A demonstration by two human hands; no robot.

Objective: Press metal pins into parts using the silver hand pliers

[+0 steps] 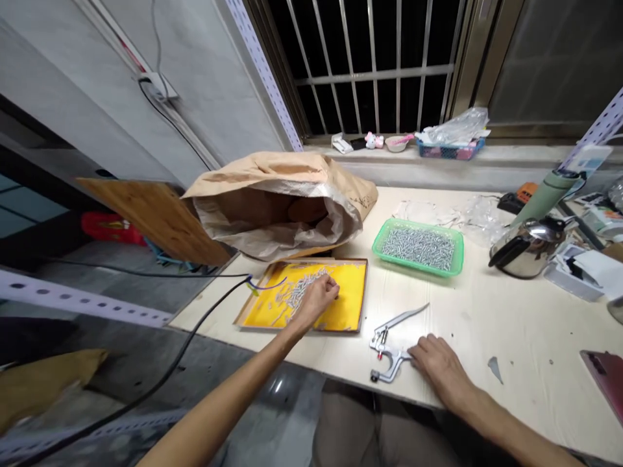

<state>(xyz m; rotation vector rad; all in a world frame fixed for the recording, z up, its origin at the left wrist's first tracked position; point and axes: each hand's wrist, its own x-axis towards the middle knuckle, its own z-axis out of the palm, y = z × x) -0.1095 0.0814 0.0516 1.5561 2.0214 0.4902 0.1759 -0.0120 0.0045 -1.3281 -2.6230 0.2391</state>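
My left hand [318, 298] is over the yellow-lined tray [348, 305], its fingers pinched together. What lies between the fingertips is too small to make out. Beside them, a loose pile of small grey pin-like pieces [299, 292] is spread on the yellow surface. My right hand [438, 364] rests low at the table's front, fingers curled over one handle of silver hand pliers [389, 370]. The other handle points up and away, spread from the first. The pliers' C-shaped jaw faces left, with a small red part near it.
Behind the tray, a big brown paper sack [292, 170] lies with its mouth towards me. A green basket [418, 269] of small metal pieces stands to the right. Further right are a steel kettle [528, 250], a green bottle [542, 198] and a phone [606, 383]. A black cable [189, 353] hangs at left.
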